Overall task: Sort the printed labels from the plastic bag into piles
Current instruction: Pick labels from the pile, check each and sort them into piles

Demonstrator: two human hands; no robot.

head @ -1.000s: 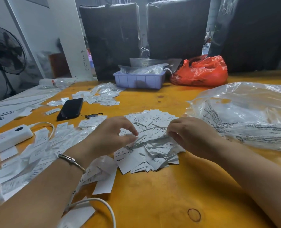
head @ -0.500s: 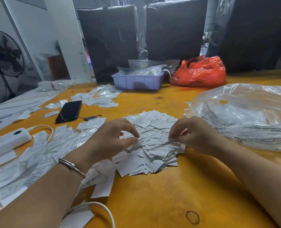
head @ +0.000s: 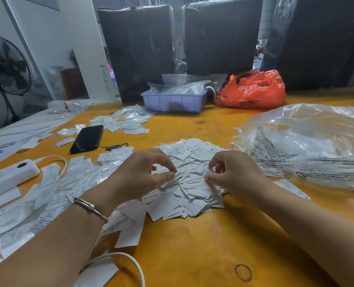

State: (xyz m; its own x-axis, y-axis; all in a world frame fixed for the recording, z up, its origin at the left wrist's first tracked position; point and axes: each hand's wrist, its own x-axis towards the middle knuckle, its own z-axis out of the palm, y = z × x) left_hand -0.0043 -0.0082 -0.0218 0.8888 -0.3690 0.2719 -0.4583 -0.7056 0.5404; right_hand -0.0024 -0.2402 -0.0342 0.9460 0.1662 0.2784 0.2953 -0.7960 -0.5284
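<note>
White charging cable (head: 130, 264) loops across the near edge of the yellow wooden table (head: 192, 255), beside a dark ring-shaped knot (head: 243, 272) in the wood. Both bare forearms reach in from the near side, and a thin silver bangle (head: 91, 207) circles the left wrist. The left hand (head: 138, 175) sits curled over the near left part of the heap of small white printed labels (head: 190, 183) at the table's middle, thumb and forefinger closed together on the edge of a label. The right hand (head: 232, 175) is curled over the heap's right part, its thumb and forefinger pinching a label while the other fingers bend inward. One label at the heap's near edge reads "MADE IN CHINA". To the left lies a spread of labels sealed in clear sleeves (head: 47, 193), with a white power bank (head: 8, 177) at the left edge. To the right rests the large crumpled clear plastic bag (head: 306, 148) with printed warning text, just beside the heap. Farther left, a black smartphone (head: 88, 138) lies face up, and beyond it a smaller scatter of labels (head: 128, 123). At the far edge stand a lilac plastic tray (head: 174, 101) and a red plastic bag (head: 252, 90). Behind them are dark wrapped bales (head: 219, 38). A black standing fan (head: 6, 67) is at far left.
</note>
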